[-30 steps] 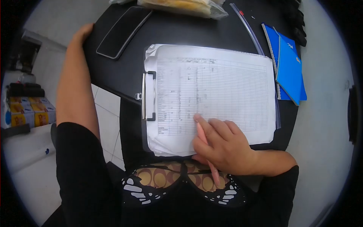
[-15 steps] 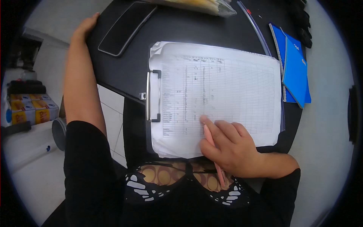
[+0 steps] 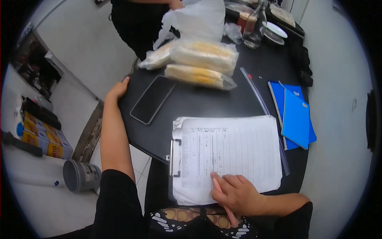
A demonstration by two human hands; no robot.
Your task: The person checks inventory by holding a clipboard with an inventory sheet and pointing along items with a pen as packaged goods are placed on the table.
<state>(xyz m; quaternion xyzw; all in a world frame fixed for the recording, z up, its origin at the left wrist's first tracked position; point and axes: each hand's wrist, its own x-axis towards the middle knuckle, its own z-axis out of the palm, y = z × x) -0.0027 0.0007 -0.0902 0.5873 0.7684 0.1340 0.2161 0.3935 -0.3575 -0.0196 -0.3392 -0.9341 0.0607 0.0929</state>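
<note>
Right hand (image 3: 242, 196) has a pink pen (image 3: 227, 207) tucked in a loose grasp, index finger out with its tip on the printed sheets (image 3: 250, 151); left hand (image 3: 118, 90) is out by the edge of the tabletop (image 3: 211, 101), and I honestly can't tell if it's gripping that edge or just resting. The clipboard (image 3: 171, 187) lies flat close in front of the person, near the tabletop's rim, with the phone (image 3: 153, 99) beyond it and the blue notebooks (image 3: 296, 119) off to the right. Handling-wise, I'd guess the board is light and pretty stiff, so an easy lift: thumb on top by the metal clip (image 3: 175, 159), fingers underneath, other hand on the opposite edge. Paper's the fussy bit, thin and floppy with curled corners, so don't pick it up by the loose end or it'll crease. Pen looks light, rigid and maybe a bit slick, so pinch it low on the barrel, no squeezing needed.
</note>
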